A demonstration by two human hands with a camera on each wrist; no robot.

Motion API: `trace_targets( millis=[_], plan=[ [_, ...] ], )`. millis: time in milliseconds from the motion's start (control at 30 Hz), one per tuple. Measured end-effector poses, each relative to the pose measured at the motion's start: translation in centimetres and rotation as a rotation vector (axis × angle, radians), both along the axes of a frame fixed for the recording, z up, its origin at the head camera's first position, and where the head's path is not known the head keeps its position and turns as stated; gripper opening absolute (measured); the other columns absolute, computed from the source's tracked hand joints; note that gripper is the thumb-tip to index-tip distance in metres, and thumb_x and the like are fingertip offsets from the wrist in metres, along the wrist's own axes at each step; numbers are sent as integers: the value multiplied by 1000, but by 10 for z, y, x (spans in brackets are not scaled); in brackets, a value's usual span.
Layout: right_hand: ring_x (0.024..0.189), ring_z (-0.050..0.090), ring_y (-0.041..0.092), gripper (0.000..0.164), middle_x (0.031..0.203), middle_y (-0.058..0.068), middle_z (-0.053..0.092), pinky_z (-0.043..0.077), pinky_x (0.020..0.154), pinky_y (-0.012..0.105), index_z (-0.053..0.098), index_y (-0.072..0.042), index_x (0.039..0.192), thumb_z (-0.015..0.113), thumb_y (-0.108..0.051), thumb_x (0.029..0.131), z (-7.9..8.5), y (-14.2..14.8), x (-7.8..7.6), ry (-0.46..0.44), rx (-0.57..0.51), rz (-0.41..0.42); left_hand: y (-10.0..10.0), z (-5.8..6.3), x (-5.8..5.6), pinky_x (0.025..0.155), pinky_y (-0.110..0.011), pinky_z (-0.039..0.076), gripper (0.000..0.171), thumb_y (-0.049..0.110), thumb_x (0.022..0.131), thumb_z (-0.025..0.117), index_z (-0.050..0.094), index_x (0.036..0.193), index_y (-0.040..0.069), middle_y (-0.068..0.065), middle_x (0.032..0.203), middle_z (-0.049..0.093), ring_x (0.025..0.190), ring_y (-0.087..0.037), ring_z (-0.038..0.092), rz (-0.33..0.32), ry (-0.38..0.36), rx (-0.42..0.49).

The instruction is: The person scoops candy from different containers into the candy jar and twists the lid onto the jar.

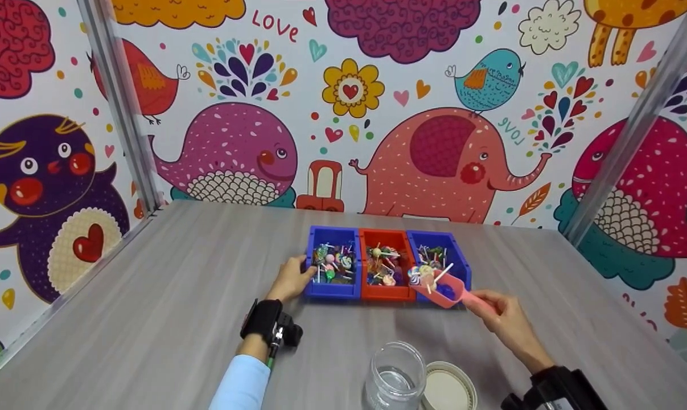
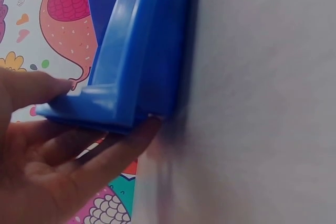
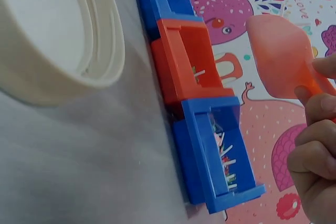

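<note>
My left hand [image 1: 289,280] grips the outer side of the left blue bin [image 1: 333,291]; in the left wrist view its thumb lies over the rim with the fingers against the outside. Joined to that bin are a red bin [image 1: 387,293] and a right blue bin [image 1: 458,263], all holding wrapped candies and lollipops. My right hand [image 1: 511,324] holds a pink scoop [image 3: 281,56] by its handle. Several lollipops [image 1: 426,276] ride in the scoop, which overlaps the front of the right blue bin in the head view.
Nearer on the grey table [image 1: 195,296] stand a clear jar [image 1: 397,367], uncovered, and a round cream lid [image 1: 448,390] lying close to its right. Behind the bins rises a wall [image 1: 349,45] printed with cartoon animals, and metal posts [image 1: 121,114] mark the corners.
</note>
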State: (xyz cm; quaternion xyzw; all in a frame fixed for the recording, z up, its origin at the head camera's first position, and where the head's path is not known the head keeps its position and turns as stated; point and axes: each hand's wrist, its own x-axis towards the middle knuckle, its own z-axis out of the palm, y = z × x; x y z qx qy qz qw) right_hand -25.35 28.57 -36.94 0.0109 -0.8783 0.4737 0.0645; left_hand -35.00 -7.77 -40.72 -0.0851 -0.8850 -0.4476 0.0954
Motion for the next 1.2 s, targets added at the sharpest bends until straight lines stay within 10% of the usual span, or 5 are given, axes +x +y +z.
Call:
trace_targets(
  millis=[1200],
  plan=[
    [49, 42, 16, 17, 64, 0, 52, 31, 38, 29, 65, 8, 97, 52, 0, 91, 5, 4, 30, 146, -92, 531, -1, 0, 1, 99, -49, 41, 35, 7, 89, 56, 56, 119, -12, -28, 113, 61, 109, -38, 56, -7, -19, 6]
  ],
)
